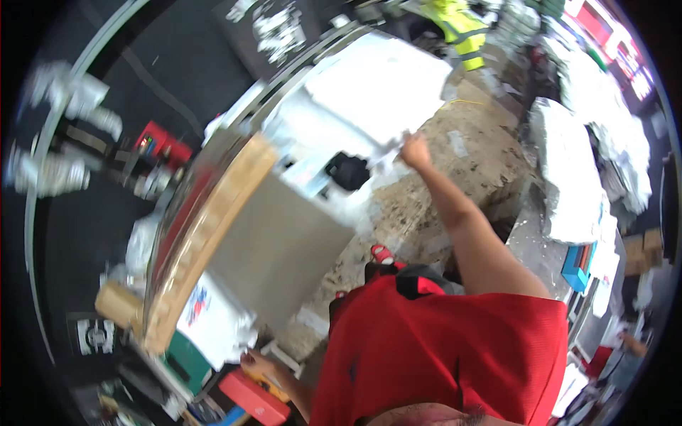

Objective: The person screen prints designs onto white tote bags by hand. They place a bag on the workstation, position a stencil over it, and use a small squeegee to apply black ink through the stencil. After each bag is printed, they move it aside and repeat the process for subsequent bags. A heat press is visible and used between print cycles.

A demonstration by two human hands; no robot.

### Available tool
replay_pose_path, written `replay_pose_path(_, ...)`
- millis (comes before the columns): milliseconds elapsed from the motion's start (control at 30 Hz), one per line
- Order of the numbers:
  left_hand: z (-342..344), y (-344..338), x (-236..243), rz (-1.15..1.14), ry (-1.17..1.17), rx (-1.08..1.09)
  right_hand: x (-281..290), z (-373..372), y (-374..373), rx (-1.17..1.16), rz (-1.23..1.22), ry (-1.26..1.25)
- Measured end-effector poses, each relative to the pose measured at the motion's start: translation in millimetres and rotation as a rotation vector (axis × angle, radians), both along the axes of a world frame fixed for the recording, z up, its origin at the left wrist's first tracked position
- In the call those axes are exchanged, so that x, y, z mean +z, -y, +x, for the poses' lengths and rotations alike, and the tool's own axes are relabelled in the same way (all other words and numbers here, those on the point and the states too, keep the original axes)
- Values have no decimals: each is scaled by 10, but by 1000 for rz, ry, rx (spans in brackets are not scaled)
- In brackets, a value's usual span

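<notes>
My right hand (415,149) reaches forward, its fingers closed on a crumpled white piece (387,156) at the near edge of a large white sheet (373,82). A black bundle (347,170) lies just left of it on pale wrapping. My left hand (259,367) is low at the left, beside a white printed sheet (213,319) and a yellow item (277,390); its blurred fingers do not show whether they grip anything. A grey board (277,248) lies between my hands, next to an upright stack of panels with a tan edge (206,248).
Stained cardboard (476,142) covers the floor. White wrapped bundles (568,163) and a blue box (579,266) line the right. At left are a red tool (160,145), a tan roll (117,305) and a red box (252,397). A hi-vis garment (458,32) shows at top; another person's arm (632,344) at lower right.
</notes>
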State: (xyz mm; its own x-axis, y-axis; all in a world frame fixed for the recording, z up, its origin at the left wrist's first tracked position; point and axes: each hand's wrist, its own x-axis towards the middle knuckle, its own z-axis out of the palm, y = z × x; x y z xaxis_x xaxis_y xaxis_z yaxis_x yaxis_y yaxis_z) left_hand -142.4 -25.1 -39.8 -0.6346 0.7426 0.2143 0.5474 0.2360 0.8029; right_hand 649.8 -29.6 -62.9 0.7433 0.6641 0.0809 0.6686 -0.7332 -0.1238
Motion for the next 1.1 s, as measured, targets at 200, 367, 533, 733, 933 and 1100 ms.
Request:
replay_pose_path(200, 1771, -37, 187, 37, -380, -577, -321, 308, 169, 138, 37, 73)
replay_pose_path(367, 2977, -53, -72, -63, -820, -731, -40, 452, 398, 89, 283, 106)
replay_pose_path(533, 3279, -76, -73, -172, -863, -662, 451, 817, 400, -56, 605, -47)
replay_pose_path(733, 4181, 86, 579, -15, -317, -1193, 1813, 871, 674, -105, 1008, -235)
replay_pose_path(933, 5277, 43, 991, -574, 1016, -1566, 2549, -51, 1229, 187, 991, -299)
replay_pose_path(1100, 5586, -110, 1644, -692, 1640, -1219, 2280, -1315, 1557, 618, 771, -370)
